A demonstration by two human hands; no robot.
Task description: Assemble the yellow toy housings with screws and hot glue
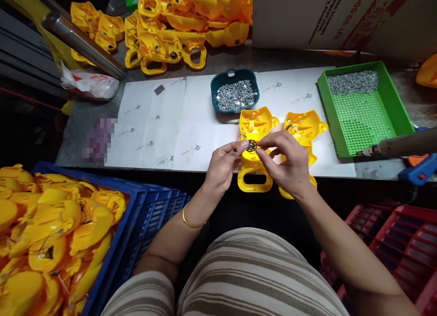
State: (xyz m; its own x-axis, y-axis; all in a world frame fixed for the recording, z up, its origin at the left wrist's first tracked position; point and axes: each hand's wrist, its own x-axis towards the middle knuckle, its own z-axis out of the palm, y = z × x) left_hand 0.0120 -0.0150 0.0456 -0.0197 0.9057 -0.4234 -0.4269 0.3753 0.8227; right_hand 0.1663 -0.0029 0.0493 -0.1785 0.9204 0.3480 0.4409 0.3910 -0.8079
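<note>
A small round part with a black rim and a grey centre (251, 145) is between my hands, over a yellow plastic shell half (256, 118) with a loop handle. My left hand (221, 165) is closed, its thumb and fingertip pinched at the part's left edge. From the other side, my right hand (288, 157) has thumb and forefinger closed at its right edge. Thin wires show near the shell's left side. Partly covered by my right hand, a second yellow shell half (303, 122) with wires lies to the right.
A dark teal basket (214, 90) of small metal screws stands behind the shells. At right are a green tray (399, 102) with metal pieces and a blue tool (419, 170). Yellow shells (160, 45) pile up at the back; a blue crate (131, 202) of more stands lower left.
</note>
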